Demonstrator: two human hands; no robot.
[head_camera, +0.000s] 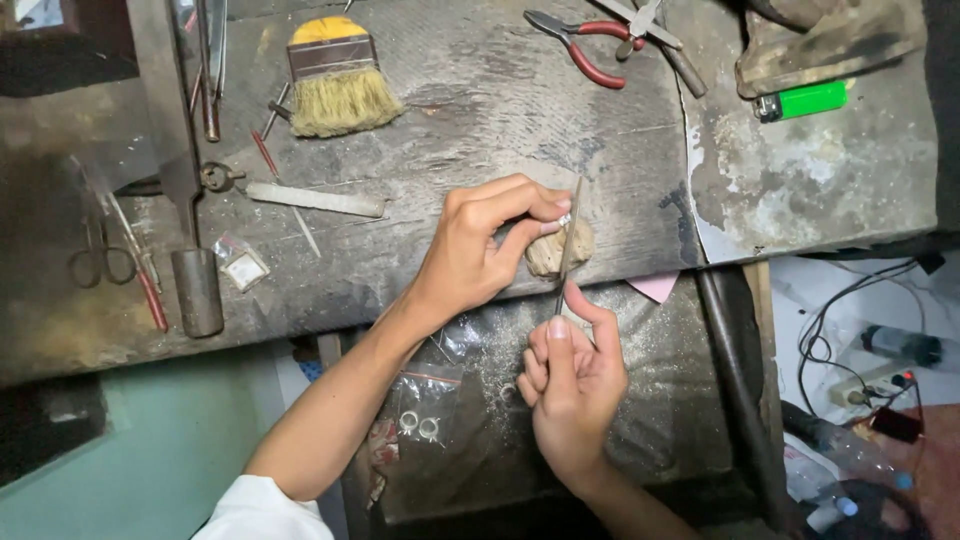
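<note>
My left hand (480, 245) pinches a small silver ring (563, 220) between thumb and forefinger, pressed against a worn wooden peg (548, 252) at the bench's front edge. My right hand (572, 385) grips a thin metal file (570, 240) by its lower end. The file stands nearly upright, and its upper part lies against the ring. Both hands meet over the dark, scarred workbench (450, 120).
A yellow-handled brush (338, 80), red-handled pliers (585, 45), a green lighter (805, 100), scissors (100, 255), a flat file (315, 200) and a small hammer (190, 200) lie on the bench. Below hangs a filings-catching sheet (660, 390) with a plastic bag of rings (420, 415). Cables and a power strip (870, 380) sit at right.
</note>
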